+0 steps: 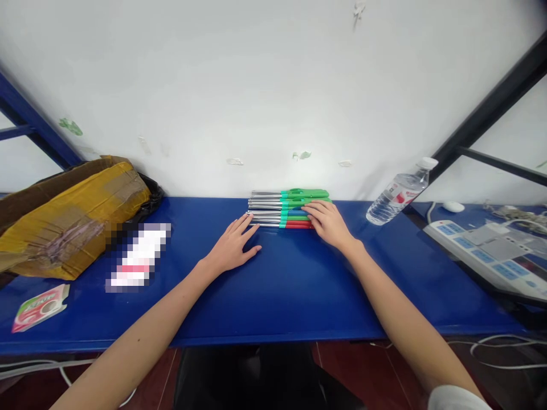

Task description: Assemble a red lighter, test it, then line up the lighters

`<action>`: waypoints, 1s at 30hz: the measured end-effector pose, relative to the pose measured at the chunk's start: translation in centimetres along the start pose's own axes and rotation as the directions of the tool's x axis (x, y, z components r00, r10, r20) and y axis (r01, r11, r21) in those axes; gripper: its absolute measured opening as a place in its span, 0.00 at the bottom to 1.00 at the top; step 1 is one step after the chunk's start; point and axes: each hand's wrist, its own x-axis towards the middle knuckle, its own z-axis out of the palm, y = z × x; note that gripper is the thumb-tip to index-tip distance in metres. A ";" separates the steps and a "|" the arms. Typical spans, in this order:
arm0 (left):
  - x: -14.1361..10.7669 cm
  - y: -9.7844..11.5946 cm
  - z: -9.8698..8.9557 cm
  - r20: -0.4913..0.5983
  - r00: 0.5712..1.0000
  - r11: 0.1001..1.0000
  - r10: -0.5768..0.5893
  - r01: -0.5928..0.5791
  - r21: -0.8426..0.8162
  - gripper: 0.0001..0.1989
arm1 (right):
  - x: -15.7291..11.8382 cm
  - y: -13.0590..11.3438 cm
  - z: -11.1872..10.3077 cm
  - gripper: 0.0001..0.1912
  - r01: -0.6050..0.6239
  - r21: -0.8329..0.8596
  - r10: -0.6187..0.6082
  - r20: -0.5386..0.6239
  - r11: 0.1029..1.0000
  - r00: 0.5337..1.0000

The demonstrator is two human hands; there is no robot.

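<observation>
Several long-nozzle lighters (265, 203) lie side by side in a stack on the blue table, against the wall. Their metal barrels point left, and their green, blue and red handles point right. My left hand (233, 242) rests palm down at the barrel ends, fingers stretched and touching the tips. On the handle side, my right hand (328, 223) lies with its fingers extended over the handles, hiding part of them. Neither hand grips a lighter.
A taped cardboard box (85, 213) and a small pink-green packet (40, 308) sit left on the table (273, 302). At the right are a tilted water bottle (397, 196) and a white power strip (491, 250). A white wall stands behind.
</observation>
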 end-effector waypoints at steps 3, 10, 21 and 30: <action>0.0 0.1 -0.1 0.006 1.000 1.000 -0.007 0.007 -0.015 0.30 | 0.0 0.0 0.1 0.19 0.004 0.006 -0.004 -0.008 1.000 1.000; 0.0 0.2 -0.1 0.029 1.000 1.000 -0.008 0.008 -0.003 0.30 | 0.0 -0.1 0.1 0.18 -0.005 0.016 0.005 -0.016 1.000 1.000; -0.1 0.4 -0.1 -0.093 0.994 0.996 0.061 -0.066 -0.056 0.23 | 0.3 -4.0 -0.4 0.16 0.040 0.139 -0.020 -0.144 0.990 0.989; -0.7 1.8 -1.1 0.168 0.984 0.991 0.052 -0.030 -0.130 0.31 | -0.5 -10.3 1.0 0.33 0.015 0.291 -0.149 0.443 0.957 0.884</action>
